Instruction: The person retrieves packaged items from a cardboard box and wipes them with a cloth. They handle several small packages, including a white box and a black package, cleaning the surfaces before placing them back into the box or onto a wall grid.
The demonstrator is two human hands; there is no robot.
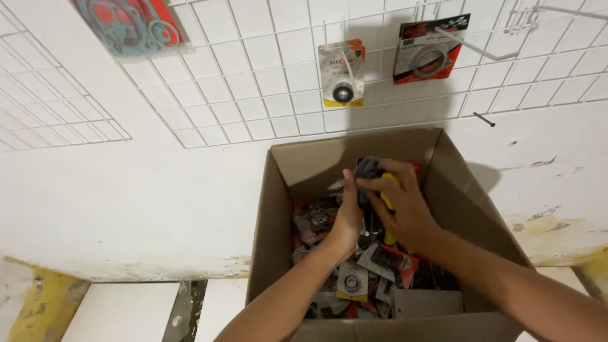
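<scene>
With the right hand (405,202) grasping the dark grey and yellow packaged part (370,174) above the open brown cardboard box (278,215), keep the left hand (348,212), fingers clenched beside it, supporting the part's underside.

Both hands are inside an open cardboard box (304,190) that stands against a white wall. The left hand (348,212) and the right hand (402,202) meet near the far side of the box, closed together around a dark grey part (367,168) with a yellow piece (387,201) beside it. Below them the box is full of small packaged parts (373,272) in red, black and clear wrapping. On the wall above hangs a white wire grid (253,82) carrying a carded ring part (342,73), a red-and-black packet (429,49) and a gasket sheet (130,25).
</scene>
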